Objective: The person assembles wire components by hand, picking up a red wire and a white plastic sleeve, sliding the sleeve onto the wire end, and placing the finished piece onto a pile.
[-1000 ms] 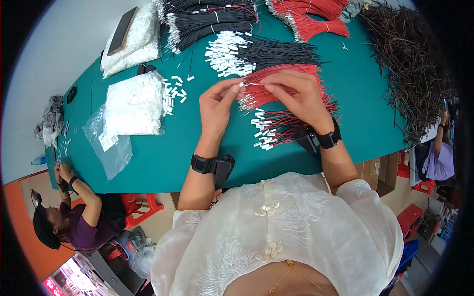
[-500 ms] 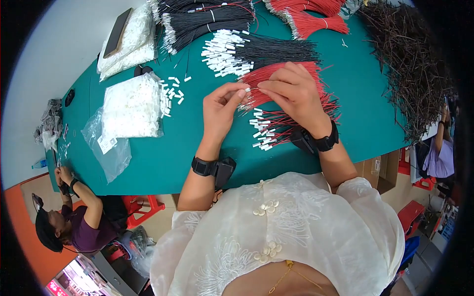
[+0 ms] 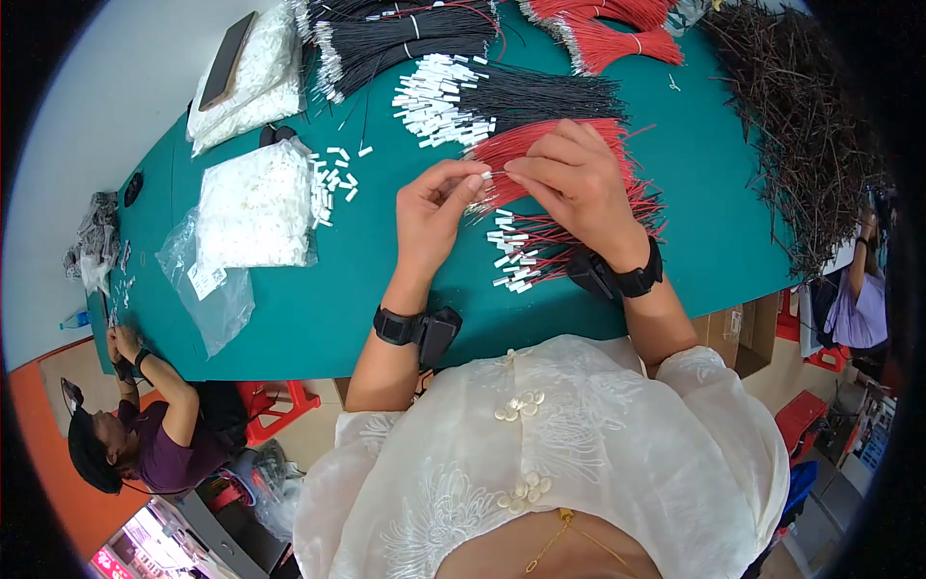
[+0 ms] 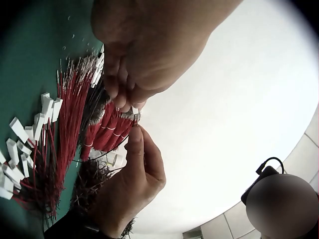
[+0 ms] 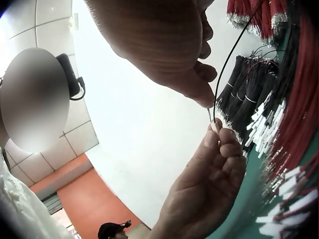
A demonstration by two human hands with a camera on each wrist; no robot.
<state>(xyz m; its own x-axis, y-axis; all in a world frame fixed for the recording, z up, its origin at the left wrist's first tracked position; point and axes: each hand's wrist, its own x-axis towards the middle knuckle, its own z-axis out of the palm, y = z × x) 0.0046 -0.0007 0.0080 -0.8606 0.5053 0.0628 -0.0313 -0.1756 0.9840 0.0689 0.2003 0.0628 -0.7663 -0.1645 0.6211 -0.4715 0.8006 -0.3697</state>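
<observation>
My left hand (image 3: 424, 217) pinches a small white connector housing (image 5: 215, 126) between thumb and forefinger, above the red wires (image 3: 617, 145). Facing it, my right hand (image 3: 584, 193) pinches a thin wire end close to the housing's mouth. In the right wrist view a black wire (image 5: 223, 69) runs up from the housing, and a short pale strand shows beside it under the right fingertips. The left wrist view has the right thumb and forefinger meeting just below the housing. Red wires with white housings (image 3: 516, 256) lie nearer my body.
Black wires with white housings (image 3: 444, 101) lie beyond my hands. Loose housings (image 3: 333, 183) are scattered beside a clear bag of them (image 3: 258, 207). Bundled black wires (image 3: 400, 43) and red wires (image 3: 627, 48) sit at the back, a dark tangled pile (image 3: 801, 125) at the right. Another person (image 3: 164, 425) works at left.
My hands have come closer together, the left with its housing shifting slightly right and toward me. Over the last half second they barely move. The right fingers have bunched up higher.
</observation>
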